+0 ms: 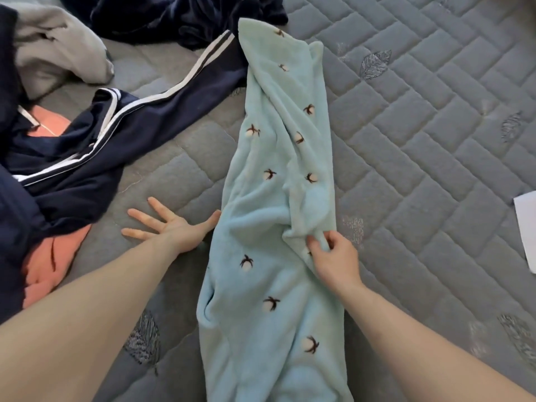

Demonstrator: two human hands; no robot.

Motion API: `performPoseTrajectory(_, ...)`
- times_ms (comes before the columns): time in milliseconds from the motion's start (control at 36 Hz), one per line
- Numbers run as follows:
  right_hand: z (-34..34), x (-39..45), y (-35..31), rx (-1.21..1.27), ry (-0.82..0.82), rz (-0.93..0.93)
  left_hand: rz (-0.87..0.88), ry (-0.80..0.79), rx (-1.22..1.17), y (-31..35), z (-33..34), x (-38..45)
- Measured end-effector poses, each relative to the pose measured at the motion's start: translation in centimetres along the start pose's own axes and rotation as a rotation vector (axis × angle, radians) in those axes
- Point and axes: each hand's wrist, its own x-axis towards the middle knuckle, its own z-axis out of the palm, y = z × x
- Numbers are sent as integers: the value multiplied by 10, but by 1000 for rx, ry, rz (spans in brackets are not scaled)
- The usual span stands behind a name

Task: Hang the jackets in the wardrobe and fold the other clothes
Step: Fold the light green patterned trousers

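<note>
Quilted grey mattress (406,146) fills the scene and serves as the worktop for sorting clothes. At far left a loose heap waits its turn: a grey garment (58,44) at the top corner, a navy jacket with white stripes (87,140) sprawled below it with one sleeve stretched toward the middle, and a coral piece (52,256) partly buried beneath the navy cloth. A dark velvet-like garment (174,15) lies crumpled along the top edge. None of these looks folded or hung, so most of the job appears to remain.

Next comes the person's left hand (168,224), fingers spread wide and flat on the mattress, holding nothing, its thumb touching the left edge of a pale blue fleece garment (275,198) dotted with small dark-and-white motifs. The open palm seems placed to brace or to smooth that edge.

The fleece lies in a long, rumpled strip down the centre, running from near the top edge to the bottom of the view. It is evidently the piece now being folded.

On its right side the right hand (333,256) pinches a bunched fold of the fleece between thumb and fingers, probably to pull the cloth straight.

At far right a white sheet of paper (526,230) sits on the mattress, cut by the view's edge. No basket, box or wardrobe is in view.
</note>
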Motion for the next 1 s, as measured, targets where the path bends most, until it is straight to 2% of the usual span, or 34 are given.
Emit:
performPoseTrajectory(139, -21, 0, 4, -1, 105, 130, 114, 61, 51, -32, 9, -1)
performPoseTrajectory(222, -27, -8, 5, -5, 113, 220, 171, 71, 34, -50, 12, -6)
performPoseTrajectory(333, -19, -30, 0, -154, -14, 33, 204, 26, -51, -65, 16, -17)
performPoseTrajectory(389, -14, -37, -1, -211, -60, 29, 205, 3, -108, -67, 21, -25)
performPoseTrajectory(444, -11, -39, 0, -173, -30, 69, 208, -33, -168, -71, 28, -35)
performPoseTrajectory(611, -21, -34, 1, 206, 102, 413, 234, -70, -188, -83, 42, -43)
performPoseTrajectory(722, -30, -33, 20, 352, -121, 711, 220, -61, -71, -83, 49, -35)
performPoseTrajectory(778, -31, -34, 27, 219, -188, 659, 228, -63, -29, -84, 53, -32)
performPoseTrajectory(861, -31, -32, 25, -87, -112, 337, 232, -92, -8, -85, 54, -31)
performPoseTrajectory(917, -28, -34, 21, -76, -100, 208, 222, -105, -9, -83, 54, -32)
performPoseTrajectory(1000, -19, -37, 18, -24, -164, 194, 211, -97, -20, -80, 52, -39)
